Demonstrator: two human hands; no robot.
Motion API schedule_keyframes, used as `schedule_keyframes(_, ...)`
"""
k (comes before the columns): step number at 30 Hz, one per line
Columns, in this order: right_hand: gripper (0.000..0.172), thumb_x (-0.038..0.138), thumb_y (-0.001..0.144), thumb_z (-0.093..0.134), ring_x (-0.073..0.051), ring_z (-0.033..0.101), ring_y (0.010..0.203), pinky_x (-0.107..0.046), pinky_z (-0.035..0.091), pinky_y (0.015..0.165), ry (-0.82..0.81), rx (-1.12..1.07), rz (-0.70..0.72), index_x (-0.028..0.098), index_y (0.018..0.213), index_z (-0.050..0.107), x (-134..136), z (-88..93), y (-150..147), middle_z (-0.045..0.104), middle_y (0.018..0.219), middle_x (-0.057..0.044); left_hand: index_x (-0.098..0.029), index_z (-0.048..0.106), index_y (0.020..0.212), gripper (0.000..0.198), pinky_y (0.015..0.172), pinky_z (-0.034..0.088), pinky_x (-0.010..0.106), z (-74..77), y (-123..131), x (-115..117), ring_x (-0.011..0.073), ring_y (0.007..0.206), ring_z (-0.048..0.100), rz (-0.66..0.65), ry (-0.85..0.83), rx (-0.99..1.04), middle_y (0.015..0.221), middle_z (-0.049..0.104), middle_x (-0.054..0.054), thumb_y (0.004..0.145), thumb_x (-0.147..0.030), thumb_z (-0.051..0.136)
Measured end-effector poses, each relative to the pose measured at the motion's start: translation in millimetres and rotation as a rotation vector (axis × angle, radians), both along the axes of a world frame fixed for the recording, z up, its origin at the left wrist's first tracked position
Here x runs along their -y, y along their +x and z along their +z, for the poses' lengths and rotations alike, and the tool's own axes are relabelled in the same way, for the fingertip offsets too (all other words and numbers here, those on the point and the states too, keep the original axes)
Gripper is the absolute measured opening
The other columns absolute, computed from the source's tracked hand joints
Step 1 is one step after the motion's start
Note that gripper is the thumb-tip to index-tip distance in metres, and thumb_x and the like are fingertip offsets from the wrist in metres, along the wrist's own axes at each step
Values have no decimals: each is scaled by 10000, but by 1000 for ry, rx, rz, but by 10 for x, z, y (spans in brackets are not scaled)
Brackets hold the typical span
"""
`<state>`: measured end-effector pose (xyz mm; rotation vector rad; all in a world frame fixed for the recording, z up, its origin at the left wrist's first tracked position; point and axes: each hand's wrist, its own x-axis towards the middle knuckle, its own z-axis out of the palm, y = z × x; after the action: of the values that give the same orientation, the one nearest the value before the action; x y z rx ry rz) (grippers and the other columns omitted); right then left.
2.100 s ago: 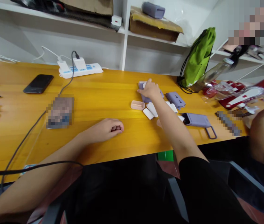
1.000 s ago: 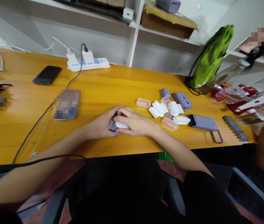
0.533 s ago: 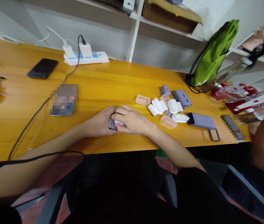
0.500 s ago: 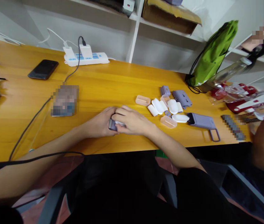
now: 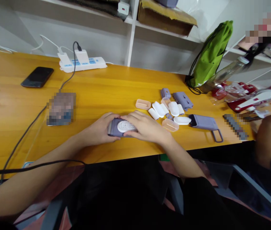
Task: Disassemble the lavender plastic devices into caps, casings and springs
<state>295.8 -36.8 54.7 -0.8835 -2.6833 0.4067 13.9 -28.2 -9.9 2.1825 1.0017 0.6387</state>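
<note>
Between both hands, just above the table's front part, is a purple-grey brush (image 5: pixel 114 127) with a white oval pad of bristles or nubs facing up. My left hand (image 5: pixel 100 130) grips its left end, thumb along the near edge. Around its right end wraps my right hand (image 5: pixel 147 127), covering part of the white pad. To the right lie white rounded pieces (image 5: pixel 159 109), peach translucent trays (image 5: pixel 170 125) and a purple comb-like part (image 5: pixel 183 100). A white bristled piece (image 5: pixel 182 120) touches the mouth of a purple case (image 5: pixel 203 122) with a loop handle.
On the left of the table (image 5: pixel 116 86) are a phone (image 5: pixel 37 77), a power strip (image 5: pixel 85 64) with chargers, and a dark cable (image 5: pixel 21 131). A green bag (image 5: pixel 212 52) and a bottle (image 5: pixel 226 75) stand at the back right. Another person's arm (image 5: pixel 269 137) rests at far right.
My hands have spread apart along the brush, so more of its purple body and white bristled pad shows. The camera view has shifted slightly.
</note>
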Motion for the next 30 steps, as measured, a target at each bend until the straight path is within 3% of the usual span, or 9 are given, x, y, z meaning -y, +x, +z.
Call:
schedule_keyframes(8, 573, 465, 1102, 787, -368, 734, 1358, -563, 626, 1146, 69, -8, -12, 151, 1563, 654, -36, -124, -22, 780, 1446, -198, -265, 590, 1528, 831, 1232, 551, 612, -32, -12, 8, 402, 1376, 692, -4, 18, -7, 1478, 702, 147, 831, -568, 927)
schedule_keyframes(14, 463, 553, 1139, 720, -332, 757, 1261, -540, 626, 1122, 45, -32, -27, 200, 1439, 719, -25, -57, 33, 805, 1348, -159, -267, 599, 1515, 824, 1246, 539, 612, 15, -4, 11, 401, 1384, 688, -8, 16, -10, 1484, 709, 146, 835, -592, 934)
schedule_keyframes(20, 428, 554, 1149, 707, -309, 785, 1201, -492, 627, 1101, -20, -210, -76, 202, 1383, 773, 27, 4, 181, 834, 1277, -133, -267, 607, 1529, 846, 1269, 520, 598, 42, -9, -3, 404, 1412, 675, -21, -11, -28, 1514, 701, 143, 833, -616, 938)
schedule_keyframes(25, 361, 470, 1104, 775, -348, 770, 1279, -559, 589, 1161, 26, -252, -379, 223, 1365, 798, 22, 93, 394, 843, 1337, -130, -272, 559, 1613, 1008, 1347, 442, 623, 108, -92, -30, 435, 1549, 583, -28, -64, -76, 1658, 607, 176, 782, -660, 977)
schedule_keyframes(30, 283, 367, 1091, 729, -375, 780, 1182, -614, 613, 1095, 1, -57, -554, 188, 1293, 813, -19, -61, 493, 841, 1290, -172, -278, 550, 1653, 1013, 1330, 463, 606, 193, -233, -76, 432, 1537, 599, -49, -83, -167, 1656, 618, 174, 810, -677, 945)
